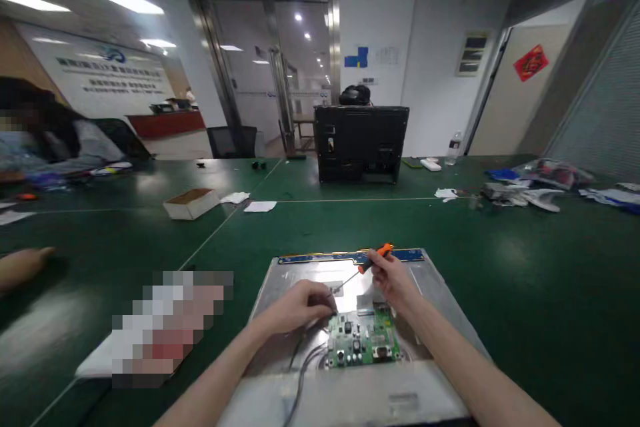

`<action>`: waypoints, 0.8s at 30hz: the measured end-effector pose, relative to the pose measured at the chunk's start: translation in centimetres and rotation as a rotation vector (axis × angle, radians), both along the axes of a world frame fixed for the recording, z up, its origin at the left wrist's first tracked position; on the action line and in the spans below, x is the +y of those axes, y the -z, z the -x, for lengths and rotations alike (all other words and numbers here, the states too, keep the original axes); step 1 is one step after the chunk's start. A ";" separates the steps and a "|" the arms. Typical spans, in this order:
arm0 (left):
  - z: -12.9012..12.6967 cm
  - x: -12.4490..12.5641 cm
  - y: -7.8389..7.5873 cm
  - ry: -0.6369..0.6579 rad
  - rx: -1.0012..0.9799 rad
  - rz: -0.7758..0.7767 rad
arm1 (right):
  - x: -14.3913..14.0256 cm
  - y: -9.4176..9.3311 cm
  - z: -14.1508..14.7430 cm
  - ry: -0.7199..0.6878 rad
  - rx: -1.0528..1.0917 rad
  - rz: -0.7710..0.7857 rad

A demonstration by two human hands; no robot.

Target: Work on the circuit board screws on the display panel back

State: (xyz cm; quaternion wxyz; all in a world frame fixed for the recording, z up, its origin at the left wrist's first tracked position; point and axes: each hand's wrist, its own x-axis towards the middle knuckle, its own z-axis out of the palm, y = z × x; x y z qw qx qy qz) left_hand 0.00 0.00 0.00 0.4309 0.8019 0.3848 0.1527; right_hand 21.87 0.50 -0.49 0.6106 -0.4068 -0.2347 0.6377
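A flat metal display panel (435, 287) lies in front of me, with a green circuit board (367, 340) on its back and a thin blue board strip (320, 258) along its far edge. My right hand (395, 278) is closed around an orange and black screwdriver (376, 257), whose shaft slants down to the left. Its tip ends by the fingers of my left hand (307, 303), which are bent together at the upper left corner of the circuit board. Whatever they pinch is hidden. Dark cables (301, 377) run from the board's left side toward me.
A black monitor housing (363, 143) stands at the table's far side. To the left are an open white box (193, 203), a blurred-out flat item (160, 330) and another person's hand (25, 268). Plastic bags (550, 175) and a water bottle (454, 148) are at the right back.
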 end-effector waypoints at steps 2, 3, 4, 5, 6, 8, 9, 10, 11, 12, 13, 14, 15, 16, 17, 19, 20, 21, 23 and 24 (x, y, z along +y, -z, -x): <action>0.0 0.0 0.4 -0.002 0.000 0.018 | -0.1 -0.1 0.0 -0.001 0.000 -0.011; 0.1 0.1 0.5 -0.003 0.000 0.023 | -0.1 -0.1 0.0 0.000 0.000 -0.015; 0.1 0.1 0.6 -0.004 0.000 0.026 | -0.1 -0.2 0.0 0.003 -0.001 -0.019; 0.1 0.1 0.7 -0.006 -0.003 0.027 | -0.1 -0.2 0.0 0.005 -0.002 -0.023; 0.1 0.1 0.7 -0.007 -0.003 0.025 | 0.0 -0.2 0.0 0.010 -0.004 -0.026; 0.0 0.1 0.7 -0.011 0.003 0.020 | 0.1 -0.1 0.0 0.023 -0.011 -0.028; 0.0 0.1 0.6 -0.013 0.007 0.018 | 0.2 0.0 0.0 0.032 -0.016 -0.028; 0.0 0.0 0.5 -0.014 0.010 0.017 | 0.2 0.2 0.0 0.040 -0.023 -0.028; -0.1 0.0 0.4 -0.015 0.013 0.016 | 0.3 0.3 0.0 0.047 -0.029 -0.028; -0.1 0.0 0.3 -0.018 0.015 0.013 | 0.3 0.4 0.1 0.054 -0.036 -0.029; -0.2 0.0 0.2 -0.022 0.016 0.008 | 0.3 0.6 0.1 0.059 -0.042 -0.030; -0.2 -0.1 0.1 -0.025 0.018 0.001 | 0.3 0.7 0.1 0.064 -0.047 -0.032; -0.3 -0.1 0.1 -0.028 0.022 -0.005 | 0.3 0.8 0.2 0.068 -0.052 -0.034; -0.3 -0.1 0.0 -0.030 0.026 -0.009 | 0.3 0.8 0.2 0.071 -0.057 -0.036; -0.3 -0.1 0.0 -0.029 0.032 -0.011 | 0.3 0.9 0.3 0.074 -0.060 -0.039; -0.3 -0.1 -0.1 -0.025 0.041 -0.011 | 0.2 0.9 0.3 0.076 -0.068 -0.044; -0.3 -0.1 -0.1 -0.021 0.043 -0.011 | 0.2 0.9 0.4 0.077 -0.072 -0.046; -0.3 -0.1 -0.1 -0.018 0.043 -0.012 | 0.2 0.9 0.4 0.078 -0.076 -0.049; -0.2 -0.1 -0.2 -0.013 0.039 -0.015 | 0.2 0.9 0.4 0.079 -0.086 -0.053; -0.2 -0.1 -0.3 -0.013 0.036 -0.019 | 0.2 1.0 0.4 0.079 -0.092 -0.055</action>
